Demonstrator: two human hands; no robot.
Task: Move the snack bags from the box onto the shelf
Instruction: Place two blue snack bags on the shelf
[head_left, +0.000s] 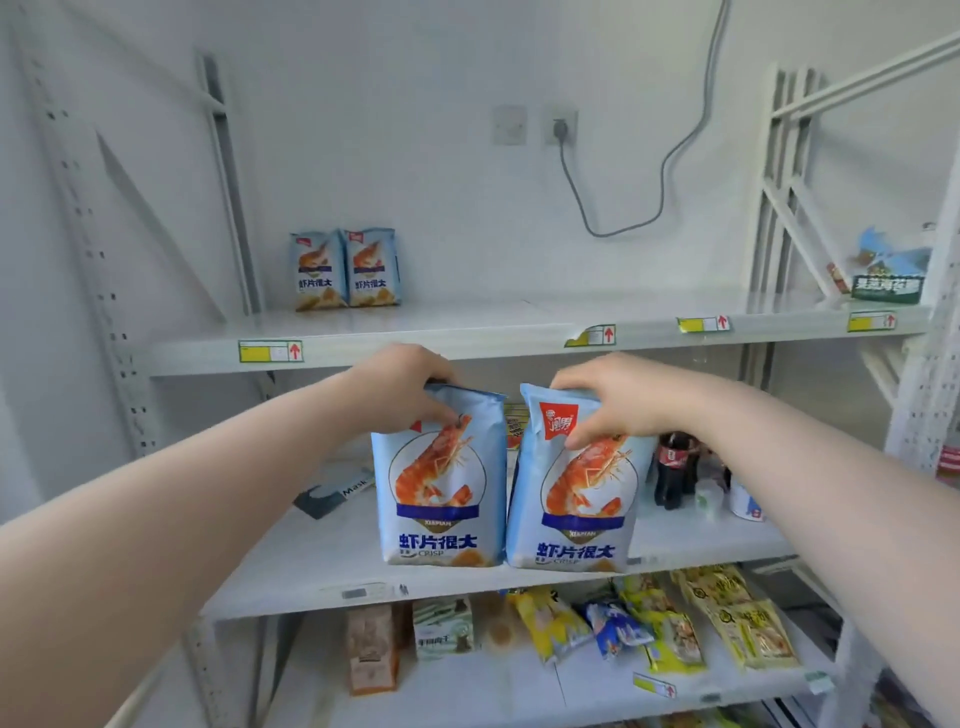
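The left hand (402, 387) and the right hand (618, 397) each pinch the top seam of one blue shrimp-crisp bag, the left bag (441, 499) and the right bag (576, 499), fingers clenched on the crimp so that each hangs upright, label forward. Both are carried side by side, almost touching, in front of the middle shelf (322, 561), bases near its front edge. Two matching bags (345, 270) stand at the back left corner of the upper shelf (467, 322), likely marking the row to extend; the box is out of view.
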